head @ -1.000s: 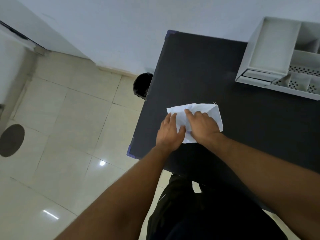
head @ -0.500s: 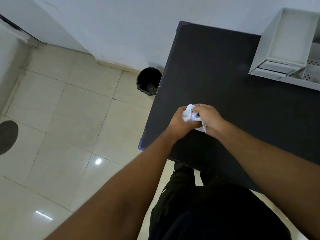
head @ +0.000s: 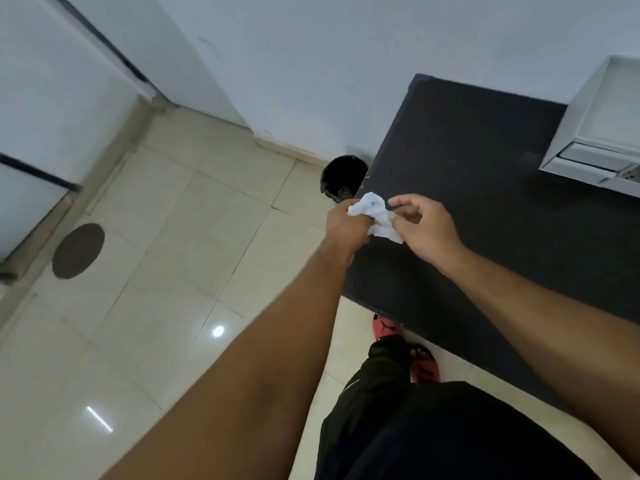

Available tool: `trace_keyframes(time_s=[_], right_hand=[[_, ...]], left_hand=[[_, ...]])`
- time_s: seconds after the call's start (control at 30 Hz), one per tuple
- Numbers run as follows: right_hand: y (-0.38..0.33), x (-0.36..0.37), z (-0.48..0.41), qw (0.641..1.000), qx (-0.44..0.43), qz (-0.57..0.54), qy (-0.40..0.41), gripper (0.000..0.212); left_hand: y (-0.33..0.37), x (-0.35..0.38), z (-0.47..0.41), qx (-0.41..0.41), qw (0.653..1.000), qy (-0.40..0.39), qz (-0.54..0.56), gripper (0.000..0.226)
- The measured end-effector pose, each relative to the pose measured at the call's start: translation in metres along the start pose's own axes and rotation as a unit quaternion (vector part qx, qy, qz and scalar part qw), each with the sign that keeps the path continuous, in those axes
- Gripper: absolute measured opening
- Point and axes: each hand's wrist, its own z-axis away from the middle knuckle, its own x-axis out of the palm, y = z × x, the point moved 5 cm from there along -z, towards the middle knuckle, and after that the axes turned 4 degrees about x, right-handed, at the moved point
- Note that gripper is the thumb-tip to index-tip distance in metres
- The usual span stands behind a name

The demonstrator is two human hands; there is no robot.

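The left hand (head: 346,225) is closed tight around one end of a crumpled white paper (head: 375,214), which bulges out past its knuckles. The right hand (head: 427,230) is half open, with the thumb stretched forward and the fingers (head: 403,216) loosely curled. Their tips meet the paper's right end, but I cannot tell whether they pinch it or only touch it. The paper is held in the air, clear of the surface, over the left edge of the dark bench (head: 485,161). A black bin (head: 341,176) stands on the tiled floor (head: 180,237) just beyond that edge. A second ago the sheet lay largely flat on the bench under both palms. Half a second ago both hands were clasped together round it as a wad. Since then the hands have drawn apart, the right has loosened, and the wad has shifted toward the bench's edge and the bin.
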Motion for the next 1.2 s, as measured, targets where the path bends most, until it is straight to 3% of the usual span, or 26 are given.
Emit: trace_keyframes(time_s=[0.1,0.17,0.3,0.37,0.5,0.57,0.67,0.83,0.9,0.97,1.07,1.13,1.2], right_hand=[[-0.016,0.022,0.021,0.989,-0.114,0.067,-0.067,0.058],[-0.018,0.046,0.034,0.974,-0.141,0.109,-0.14,0.07],[-0.018,0.092,0.052,0.961,-0.136,0.143,-0.194,0.064],[-0.022,0.111,0.059,0.962,-0.144,0.147,-0.18,0.051],[-0.048,0.159,0.065,0.961,-0.188,0.16,-0.126,0.027],[-0.066,0.185,0.061,0.966,-0.172,0.161,-0.106,0.03],[-0.107,0.234,0.057,0.977,-0.134,0.104,-0.128,0.031],[-0.162,0.326,0.065,0.958,-0.029,0.012,-0.286,0.042],[-0.173,0.351,0.06,0.965,-0.05,0.014,-0.256,0.051],[-0.178,0.365,0.045,0.978,-0.06,0.008,-0.202,0.046],[-0.172,0.371,0.024,0.978,-0.067,0.021,-0.198,0.042],[-0.166,0.367,0.007,0.973,-0.083,0.07,-0.205,0.048],[-0.166,0.355,-0.016,0.978,-0.096,0.087,-0.163,0.051]], left_hand=[[-0.014,-0.008,0.031,-0.026,0.989,-0.041,0.137,0.023],[-0.026,-0.018,0.055,-0.063,0.963,-0.071,0.251,0.039],[-0.051,-0.051,0.089,-0.093,0.918,-0.122,0.367,0.035],[-0.067,-0.068,0.098,-0.111,0.92,-0.122,0.355,0.029],[-0.104,-0.11,0.092,-0.118,0.966,-0.059,0.222,0.029],[-0.116,-0.127,0.087,-0.135,0.966,-0.048,0.214,0.04],[-0.128,-0.17,0.072,-0.112,0.942,0.002,0.315,0.025],[-0.14,-0.261,0.034,-0.111,0.95,0.104,0.272,0.02],[-0.143,-0.292,0.017,-0.105,0.948,0.137,0.269,0.019],[-0.139,-0.321,-0.002,-0.075,0.961,0.139,0.226,0.017],[-0.14,-0.332,-0.033,-0.084,0.963,0.038,0.253,0.03],[-0.129,-0.334,-0.047,-0.104,0.95,-0.043,0.29,0.022],[-0.121,-0.335,-0.067,-0.109,0.939,-0.084,0.316,0.016]])
